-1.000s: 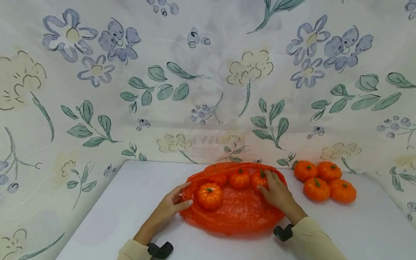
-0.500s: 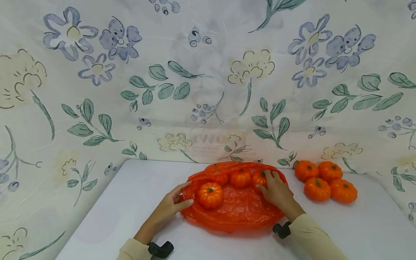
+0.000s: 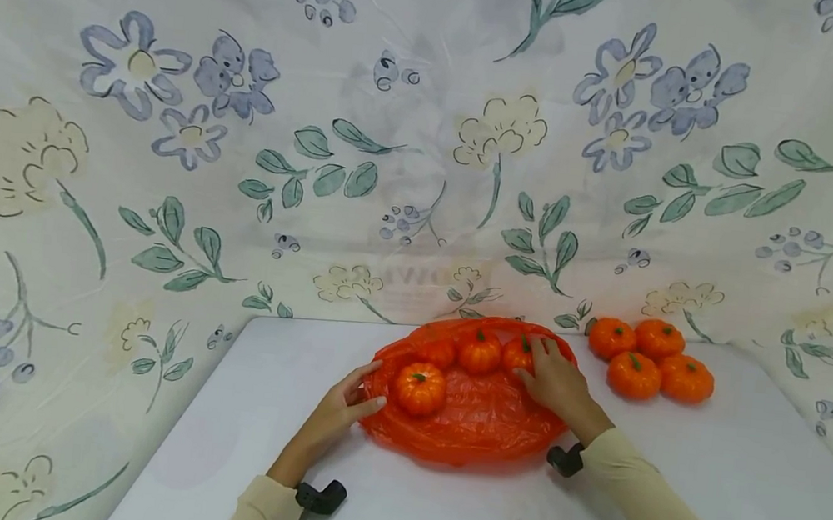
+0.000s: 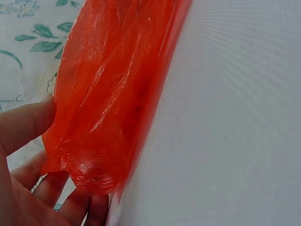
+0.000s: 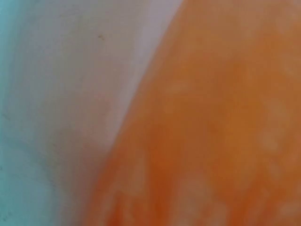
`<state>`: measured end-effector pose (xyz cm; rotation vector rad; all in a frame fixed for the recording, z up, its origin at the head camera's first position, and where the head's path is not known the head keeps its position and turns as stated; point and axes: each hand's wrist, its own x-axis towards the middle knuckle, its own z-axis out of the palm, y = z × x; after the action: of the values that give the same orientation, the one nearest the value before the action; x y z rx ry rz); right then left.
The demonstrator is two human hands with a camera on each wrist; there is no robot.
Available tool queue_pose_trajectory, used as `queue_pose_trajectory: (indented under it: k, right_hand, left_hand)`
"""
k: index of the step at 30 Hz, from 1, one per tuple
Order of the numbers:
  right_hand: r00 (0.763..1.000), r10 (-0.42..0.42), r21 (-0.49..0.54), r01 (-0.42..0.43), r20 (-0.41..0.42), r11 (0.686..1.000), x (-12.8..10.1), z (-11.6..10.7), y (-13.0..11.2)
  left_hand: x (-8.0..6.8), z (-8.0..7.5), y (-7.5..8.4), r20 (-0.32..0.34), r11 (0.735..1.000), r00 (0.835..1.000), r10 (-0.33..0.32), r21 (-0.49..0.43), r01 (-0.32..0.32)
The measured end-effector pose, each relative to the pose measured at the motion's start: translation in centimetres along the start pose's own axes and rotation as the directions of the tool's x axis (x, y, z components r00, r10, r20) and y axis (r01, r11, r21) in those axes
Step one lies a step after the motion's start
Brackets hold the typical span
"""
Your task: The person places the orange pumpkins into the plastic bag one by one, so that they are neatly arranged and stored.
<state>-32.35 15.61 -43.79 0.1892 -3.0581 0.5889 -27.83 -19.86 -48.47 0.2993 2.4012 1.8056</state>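
An orange plastic bag [image 3: 476,425] lies on the white table [image 3: 437,513]. Several small orange pumpkins sit in it, one at the front left [image 3: 420,388] and others along the back [image 3: 479,351]. My left hand [image 3: 371,390] pinches the bag's left edge; in the left wrist view my thumb and fingers [image 4: 66,160] hold the crumpled bag [image 4: 113,84]. My right hand [image 3: 530,363] lies on the bag's right side, thumb and fingers round the rightmost pumpkin [image 3: 516,355]. The right wrist view is a blur of orange bag [image 5: 221,132] and table; that hand is out of sight there.
Several more pumpkins [image 3: 648,358] sit in a cluster on the table at the back right, outside the bag. A flowered cloth [image 3: 429,127] hangs behind and along both sides of the table. The table's left edge [image 3: 181,438] runs near my left arm.
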Motion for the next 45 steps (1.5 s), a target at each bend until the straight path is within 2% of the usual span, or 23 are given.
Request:
queue_pose_trajectory:
  k: [5,9,13,20,26,30,37,40,45]
  right_hand:
    - [0.998,-0.054,-0.027,0.053,-0.032,0.998,-0.8,-0.8,-0.3]
    - [0.993,-0.084,0.038,0.087,-0.082,0.995,-1.8,-2.2,-0.3]
    - [0.99,-0.051,0.121,0.066,-0.129,0.99,-2.7,-4.2,0.6]
    - [0.974,0.002,0.133,0.029,-0.228,0.991,-4.3,-6.8,3.9]
    - [0.978,0.078,0.136,-0.051,-0.196,0.989,-5.0,-9.0,7.2]
    - [0.97,0.095,0.114,-0.071,-0.223,0.991,-5.7,-10.1,9.8]
    - [0.954,0.215,0.193,-0.175,-0.21,0.965,-5.6,-11.0,14.3]
    - [0.952,0.258,0.233,-0.216,-0.167,0.948,-5.3,-11.2,16.3]
    - [0.956,0.292,0.351,-0.267,-0.021,0.898,-5.2,-11.3,19.0]
  left_hand:
    - [-0.1,-0.1,-0.1,0.002,1.0,1.0,-0.01,-0.004,0.01]
    - [-0.1,-0.1,-0.1,-0.011,1.0,1.0,-0.023,0.005,0.023]
    - [0.0,-0.1,0.1,-0.004,1.0,1.0,-0.019,-0.002,0.019]
    - [-0.1,-0.2,0.1,-0.012,1.0,0.999,-0.029,-0.009,0.029]
    - [0.0,-0.2,0.0,-0.016,1.0,0.999,-0.028,-0.01,0.028]
    - [0.0,-0.1,0.1,0.001,1.0,1.0,-0.014,-0.008,0.014]
    - [0.0,0.0,0.0,-0.008,1.0,1.0,-0.018,-0.003,0.018]
    - [0.0,-0.1,0.0,-0.012,1.0,1.0,-0.014,-0.007,0.014]
    - [0.1,-0.1,0.0,-0.005,1.0,1.0,-0.008,-0.008,0.008]
